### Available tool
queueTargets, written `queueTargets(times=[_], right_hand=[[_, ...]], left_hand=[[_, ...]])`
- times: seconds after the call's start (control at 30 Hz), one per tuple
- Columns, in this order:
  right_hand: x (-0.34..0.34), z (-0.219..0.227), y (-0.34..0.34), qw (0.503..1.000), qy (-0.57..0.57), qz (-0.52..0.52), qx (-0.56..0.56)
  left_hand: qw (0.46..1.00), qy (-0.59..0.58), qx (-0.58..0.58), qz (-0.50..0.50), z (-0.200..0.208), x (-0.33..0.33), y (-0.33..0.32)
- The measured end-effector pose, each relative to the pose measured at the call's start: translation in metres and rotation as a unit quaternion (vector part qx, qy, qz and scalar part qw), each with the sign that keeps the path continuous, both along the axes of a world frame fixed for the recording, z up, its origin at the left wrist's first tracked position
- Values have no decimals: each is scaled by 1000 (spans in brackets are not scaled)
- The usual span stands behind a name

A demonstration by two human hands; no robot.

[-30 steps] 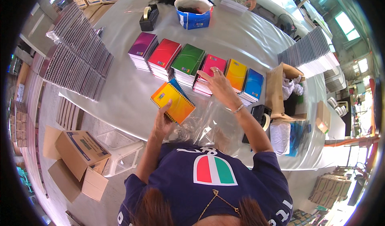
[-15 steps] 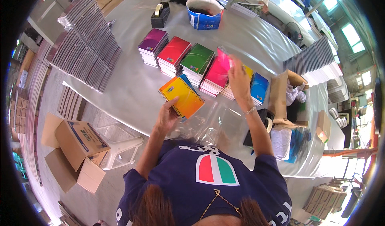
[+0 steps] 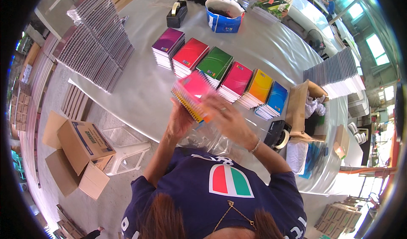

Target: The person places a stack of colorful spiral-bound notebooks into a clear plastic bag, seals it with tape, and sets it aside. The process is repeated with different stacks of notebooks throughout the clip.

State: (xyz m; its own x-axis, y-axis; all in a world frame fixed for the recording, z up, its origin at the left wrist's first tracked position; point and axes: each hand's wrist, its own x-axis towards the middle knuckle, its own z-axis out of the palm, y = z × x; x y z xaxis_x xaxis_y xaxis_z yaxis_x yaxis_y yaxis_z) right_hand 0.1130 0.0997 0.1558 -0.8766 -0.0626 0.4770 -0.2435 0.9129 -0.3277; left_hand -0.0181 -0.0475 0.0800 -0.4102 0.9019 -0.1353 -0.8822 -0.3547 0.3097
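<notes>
In front of me my left hand is closed around a small pile of spiral notebooks, with the yellow notebook under a pink notebook. My right hand, blurred by motion, grips the pink notebook's right edge against the pile. Beyond my hands runs a slanting row of notebook stacks: a purple stack, a red stack, a green stack, another pink stack, a yellow-orange stack and a blue stack.
Tall notebook piles rise at the left, and more piles at the right. A tape dispenser sits beside an open carton. Clear plastic lies near my body. Across the table a person holds a green booklet.
My right hand has brought a pink notebook from its stack leftward and toward me, onto the yellow notebook in my left hand. The far person's green booklet has been raised.
</notes>
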Motion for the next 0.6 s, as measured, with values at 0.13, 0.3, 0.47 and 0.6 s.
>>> queueTargets(times=[0.13, 0.3, 0.47, 0.6], right_hand=[[-9, -10, -11, 986, -114, 77, -89], [-84, -41, 60, 987, 10, -159, -20], [-104, -79, 75, 969, -14, -235, 78], [-98, -56, 83, 969, -48, -199, -139]], left_hand=[[986, 58, -156, 32, -2, -4, -2], [982, 30, -180, 43, -6, 0, 0], [972, 93, -211, 52, -13, -11, 2], [973, 62, -216, 61, -21, -32, -8]])
